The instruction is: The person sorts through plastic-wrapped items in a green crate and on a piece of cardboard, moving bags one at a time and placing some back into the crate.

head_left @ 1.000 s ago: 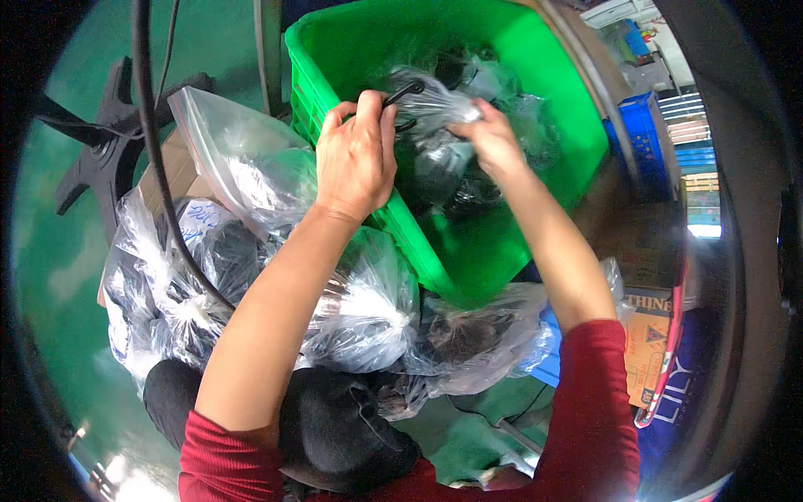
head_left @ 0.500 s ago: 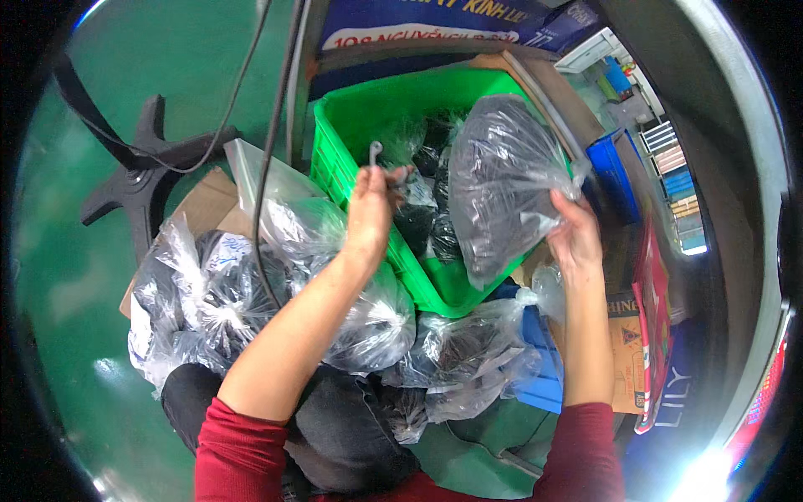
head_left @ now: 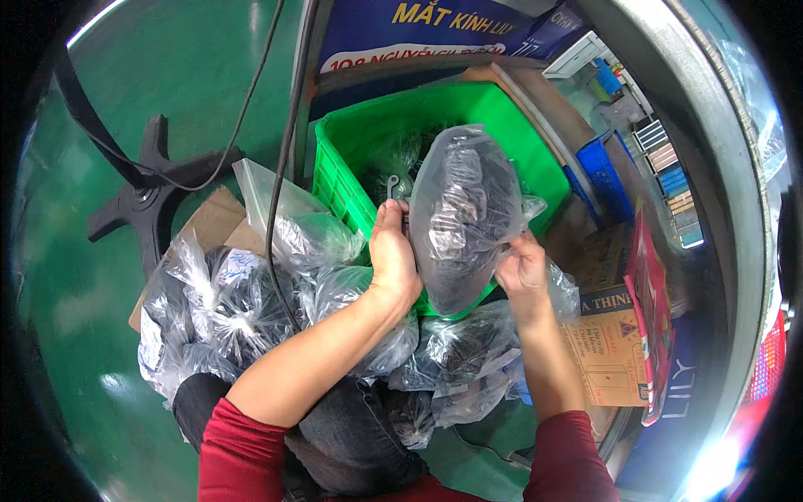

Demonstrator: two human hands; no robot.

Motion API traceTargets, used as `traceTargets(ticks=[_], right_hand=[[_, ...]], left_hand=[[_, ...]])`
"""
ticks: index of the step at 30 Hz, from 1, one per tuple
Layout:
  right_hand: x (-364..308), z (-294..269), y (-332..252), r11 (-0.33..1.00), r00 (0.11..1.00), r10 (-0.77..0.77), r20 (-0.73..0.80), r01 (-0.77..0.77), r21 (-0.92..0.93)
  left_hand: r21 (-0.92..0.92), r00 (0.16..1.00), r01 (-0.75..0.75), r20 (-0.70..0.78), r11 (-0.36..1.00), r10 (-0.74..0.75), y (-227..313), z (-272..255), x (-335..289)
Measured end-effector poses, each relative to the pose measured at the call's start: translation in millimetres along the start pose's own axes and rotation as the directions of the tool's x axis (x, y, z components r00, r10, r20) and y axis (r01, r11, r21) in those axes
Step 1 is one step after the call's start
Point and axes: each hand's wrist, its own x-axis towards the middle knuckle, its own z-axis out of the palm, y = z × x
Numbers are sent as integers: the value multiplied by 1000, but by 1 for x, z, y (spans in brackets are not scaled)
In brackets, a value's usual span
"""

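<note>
Over a green crate (head_left: 339, 180) I hold up a clear plastic bag (head_left: 468, 197) filled with dark contents I cannot make out. My right hand (head_left: 523, 266) is closed on the gathered neck of this bag, at its right side. My left hand (head_left: 395, 255) is closed on a small grey piece with a ring-shaped end (head_left: 393, 181), which sticks up above the fingers. That hand is close against the bag's left side; whether it also grips the bag is hidden. More clear bags with dark contents (head_left: 401, 159) lie inside the crate, partly covered by the raised bag.
Several filled clear bags (head_left: 222, 293) lie on cardboard left of my legs, and others (head_left: 460, 343) in front of the crate. A black cable (head_left: 274, 197) hangs down at the left, near a black stand base (head_left: 150, 197). Right are a cardboard box (head_left: 606, 343) and a blue bin (head_left: 606, 171).
The bag has come left and closer to me, turning more upright. My right hand moved left with it; my left hand shifted right and down, now next to the bag.
</note>
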Motion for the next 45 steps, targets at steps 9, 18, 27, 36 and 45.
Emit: traceTargets(ticks=[9,18,27,36,45], right_hand=[[27,27,12,989,998,18,59,-10,-148],[69,124,116,583,902,108,418,283,-761],[26,137,178,637,599,217,770,511,-577],[116,55,66,384,475,722,503,330,-862],[98,-66,164,-231,590,802,-90,169,-958]], left_hand=[[516,684,-702,298,490,666,85,17,8],[634,474,-768,475,85,741,114,6,-25],[667,707,-678,475,310,524,94,8,-5],[965,916,-195,114,178,384,79,-77,7],[980,937,-181,145,83,319,63,-81,5]])
